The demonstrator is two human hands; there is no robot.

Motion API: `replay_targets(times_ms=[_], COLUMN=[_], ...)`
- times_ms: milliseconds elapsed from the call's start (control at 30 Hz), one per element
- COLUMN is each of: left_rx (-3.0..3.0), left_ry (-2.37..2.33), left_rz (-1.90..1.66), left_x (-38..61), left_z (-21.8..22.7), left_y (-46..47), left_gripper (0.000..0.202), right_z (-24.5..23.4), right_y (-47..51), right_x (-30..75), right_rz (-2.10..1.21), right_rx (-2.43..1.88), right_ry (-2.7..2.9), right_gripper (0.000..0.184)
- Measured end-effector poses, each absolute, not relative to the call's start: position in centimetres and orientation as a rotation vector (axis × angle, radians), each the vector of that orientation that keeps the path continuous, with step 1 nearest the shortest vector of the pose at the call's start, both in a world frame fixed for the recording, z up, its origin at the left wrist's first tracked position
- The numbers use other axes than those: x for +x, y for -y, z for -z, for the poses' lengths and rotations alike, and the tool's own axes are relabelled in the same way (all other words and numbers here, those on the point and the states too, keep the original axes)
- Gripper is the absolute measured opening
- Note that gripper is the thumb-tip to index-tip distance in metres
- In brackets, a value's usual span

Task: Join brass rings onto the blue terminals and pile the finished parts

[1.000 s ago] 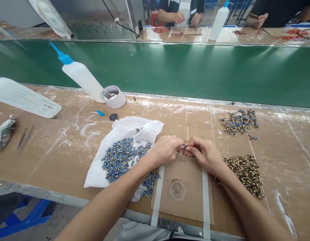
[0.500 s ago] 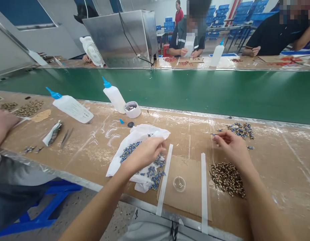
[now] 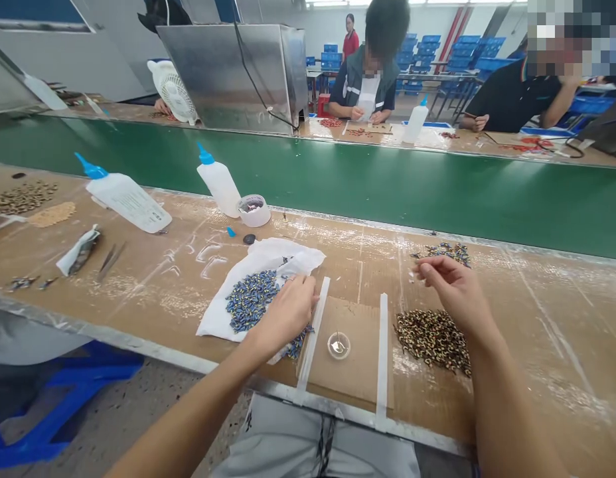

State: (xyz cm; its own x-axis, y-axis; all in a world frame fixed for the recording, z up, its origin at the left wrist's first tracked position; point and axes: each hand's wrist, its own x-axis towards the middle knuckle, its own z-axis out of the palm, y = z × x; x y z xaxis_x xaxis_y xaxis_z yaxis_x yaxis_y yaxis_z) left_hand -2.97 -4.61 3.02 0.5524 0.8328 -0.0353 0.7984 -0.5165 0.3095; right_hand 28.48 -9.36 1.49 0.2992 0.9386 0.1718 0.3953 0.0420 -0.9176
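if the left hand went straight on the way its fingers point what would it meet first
Probably the white tape along the cardboard's left edge, just past the left hand. Its height is unclear, so it might pass above.

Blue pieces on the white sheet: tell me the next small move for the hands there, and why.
The left hand should probably pinch up a single piece from the blue pieces: it is curled down at their right side on the white sheet, while the right hand is farther off, near the brown pieces. Whether the left already holds one is hidden.
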Motion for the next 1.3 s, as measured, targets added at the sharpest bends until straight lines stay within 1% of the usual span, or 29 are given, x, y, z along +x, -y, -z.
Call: replay_targets(times_ms=[133, 167, 267, 300, 367, 467, 600, 700, 833, 900, 967, 1100, 1200, 1300], left_rx=[2.36, 2.302, 2.124, 2.088, 2.0, 1.863, 1.737, 1.736, 1.675, 1.578, 1.5, 1.494, 1.532, 1.514], left_ry=[-1.283, -1.214, -1.039, -1.009, -0.963, -0.913, -0.921, -0.913, -0.783, -0.717, -0.682, -0.699, -0.676, -0.609], left_rz=[-0.331, -0.33, -0.328, -0.324, -0.302, -0.31, -0.398, -0.414, -0.364, -0.335, -0.317, -0.323, -0.335, -0.328], left_x=[-1.4, -0.8, 1.4, 1.9, 2.6, 2.5, 1.6, 1.4, 1.6, 1.8, 1.8, 1.9, 1.9, 1.9], left_z=[-4.6, -4.6, -3.7, -3.1, -1.8, -0.3, 0.1, 0.0, 0.3, 0.7, 1.1, 1.6, 1.6, 1.4], left_y=[2.2, 1.5, -0.3, -0.7, -1.1, -1.1, -1.0, -1.0, -0.9, -0.7, -0.7, -0.9, -0.9, -0.9], left_gripper=[0.006, 0.004, 0.015, 0.015, 0.012, 0.017, 0.02, 0.015, 0.005, 0.004, 0.005, 0.009, 0.008, 0.006], right_z=[-2.9, -2.9, -2.1, -1.8, -1.3, -0.9, -0.7, -0.5, -0.6, -0.8, -1.0, -0.9, -0.5, -0.1], right_y=[10.3, 10.4, 10.7, 10.8, 10.9, 11.1, 11.2, 11.3, 11.5, 11.5, 11.3, 11.0, 10.9, 11.1], right_x=[23.1, 21.8, 18.7, 18.1, 17.3, 17.0, 16.8, 16.6, 16.9, 17.3, 17.5, 17.3, 17.4, 18.2], right_rz=[-1.125, -1.205, -1.361, -1.385, -1.397, -1.354, -1.263, -1.173, -1.057, -1.095, -1.207, -1.43, -1.452, -1.349], right_rx=[-1.342, -1.319, -1.265, -1.253, -1.252, -1.268, -1.18, -1.107, -1.098, -1.111, -1.112, -1.117, -1.125, -1.142], right_ry=[1.636, 1.714, 1.873, 1.885, 1.86, 1.838, 1.845, 1.831, 1.967, 2.002, 1.976, 1.791, 1.64, 1.471], right_gripper=[0.022, 0.02, 0.018, 0.018, 0.017, 0.013, 0.012, 0.01, 0.014, 0.015, 0.016, 0.016, 0.014, 0.008])
